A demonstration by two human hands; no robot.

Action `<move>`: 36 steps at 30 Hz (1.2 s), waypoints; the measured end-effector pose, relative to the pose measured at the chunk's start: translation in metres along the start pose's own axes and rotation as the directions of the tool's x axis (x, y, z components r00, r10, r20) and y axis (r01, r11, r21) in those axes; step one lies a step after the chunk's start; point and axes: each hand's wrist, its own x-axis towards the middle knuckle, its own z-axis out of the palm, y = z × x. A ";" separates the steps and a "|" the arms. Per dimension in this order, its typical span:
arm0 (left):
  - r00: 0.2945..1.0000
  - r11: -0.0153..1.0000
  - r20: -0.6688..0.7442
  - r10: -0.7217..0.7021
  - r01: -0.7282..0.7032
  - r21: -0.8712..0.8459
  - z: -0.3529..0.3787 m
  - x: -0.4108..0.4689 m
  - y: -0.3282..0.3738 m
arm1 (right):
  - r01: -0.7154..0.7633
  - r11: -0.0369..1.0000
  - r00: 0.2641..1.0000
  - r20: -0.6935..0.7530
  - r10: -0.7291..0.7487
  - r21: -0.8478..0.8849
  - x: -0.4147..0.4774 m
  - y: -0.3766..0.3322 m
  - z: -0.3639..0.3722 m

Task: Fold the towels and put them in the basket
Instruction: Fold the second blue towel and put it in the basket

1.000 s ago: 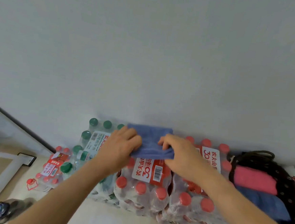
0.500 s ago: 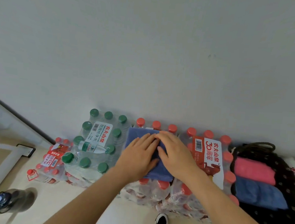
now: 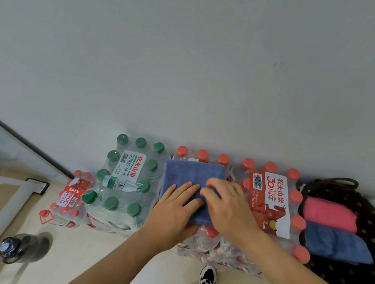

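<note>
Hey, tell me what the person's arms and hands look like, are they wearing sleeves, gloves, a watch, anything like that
Both forearms are bare up to the bottom edge of the picture: no sleeve or cuff shows. The left hand and the right hand wear no gloves, and no watch, bracelet or ring is visible on either. The fingernails look short and unpainted. Nothing is marked or taped on the arms.

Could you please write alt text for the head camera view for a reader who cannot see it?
Two bare hands, left hand and right hand, press flat on a folded blue towel lying on packs of water bottles against a wall. To the right, a dark basket holds a pink towel and another blue towel.
</note>
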 end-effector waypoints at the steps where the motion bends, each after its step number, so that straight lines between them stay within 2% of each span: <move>1: 0.999 1.000 -0.039 0.014 -0.014 -0.003 0.001 0.001 0.000 | 0.048 0.999 0.999 0.024 -0.049 0.024 -0.007 -0.003 -0.006; 3: 0.990 0.998 -0.127 0.065 -0.065 0.009 0.003 0.003 -0.001 | 0.078 0.995 0.991 0.109 -0.084 0.056 -0.021 -0.008 -0.014; 6: 0.969 0.991 -0.205 0.134 -0.126 0.051 0.004 0.006 -0.002 | 0.063 0.998 0.975 0.214 -0.061 -0.001 -0.032 -0.010 -0.017; 10: 0.981 0.988 -0.144 0.131 -0.118 0.100 -0.003 0.010 -0.004 | 0.008 0.999 0.979 0.205 0.003 -0.053 -0.023 -0.015 -0.013; 14: 0.988 0.998 -0.143 0.060 -0.059 0.009 -0.012 0.013 -0.004 | -0.066 0.994 0.984 0.157 0.078 -0.081 -0.016 -0.023 -0.006; 18: 0.987 0.993 -0.105 0.118 -0.120 -0.019 -0.022 0.007 -0.013 | 0.036 0.991 0.997 0.066 -0.027 -0.131 -0.016 -0.017 -0.007; 22: 0.995 0.993 0.075 0.066 -0.058 -0.106 -0.037 -0.009 -0.007 | 0.180 0.984 0.970 0.170 -0.176 -0.007 -0.019 -0.008 -0.016; 23: 0.993 0.988 0.119 0.025 -0.007 -0.153 -0.042 -0.008 -0.007 | 0.160 0.985 0.965 0.201 -0.170 0.065 -0.017 -0.006 -0.019; 25: 0.977 0.961 0.204 -0.057 0.109 -0.253 -0.054 0.001 -0.011 | -0.011 0.975 0.964 0.262 -0.048 0.220 -0.009 -0.004 -0.027; 27: 0.962 0.927 0.246 -0.123 0.200 -0.318 -0.064 0.013 -0.017 | -0.165 0.944 0.948 0.309 0.073 0.284 0.002 -0.002 -0.033; 33: 0.859 0.801 0.450 -0.243 0.440 -0.407 -0.077 0.041 -0.039 | -0.281 0.899 0.940 0.285 0.187 0.337 0.021 0.000 -0.030; 36: 0.850 0.754 0.465 -0.247 0.470 -0.459 -0.077 0.046 -0.046 | -0.367 0.870 0.909 0.327 0.260 0.330 0.026 0.004 -0.024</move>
